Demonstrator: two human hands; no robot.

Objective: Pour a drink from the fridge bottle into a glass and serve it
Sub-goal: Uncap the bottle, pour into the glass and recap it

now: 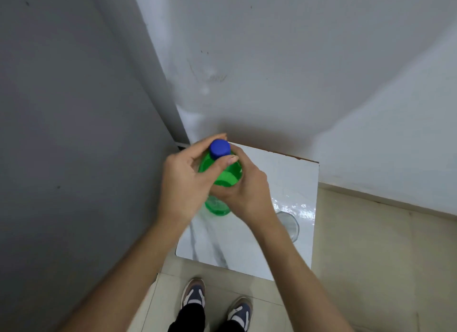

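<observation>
Right now you are at the opening step: the green bottle (220,178) stands upright over the far left part of the white table (247,245), and its blue cap (219,151) is still on. Your left hand (184,180) curls around the neck from the left, thumb and fingers closing toward the cap, while your right hand (243,188) is wrapped around the bottle's shoulder from the right to steady it. Nothing has been poured, so I judge the task to be early. The next move calls for a firm twist of the cap with the left hand while the right keeps the body from turning; if the drink is fizzy, ease it open slowly. The empty glass (289,226) waits on the table to the right, nearer you, partly hidden behind your right forearm, so mind that arm when you swing across to pour. A grey wall (74,109) crowds the left side, and your shoes (215,299) stand on the tiled floor (371,257) just short of the table's near edge.
</observation>
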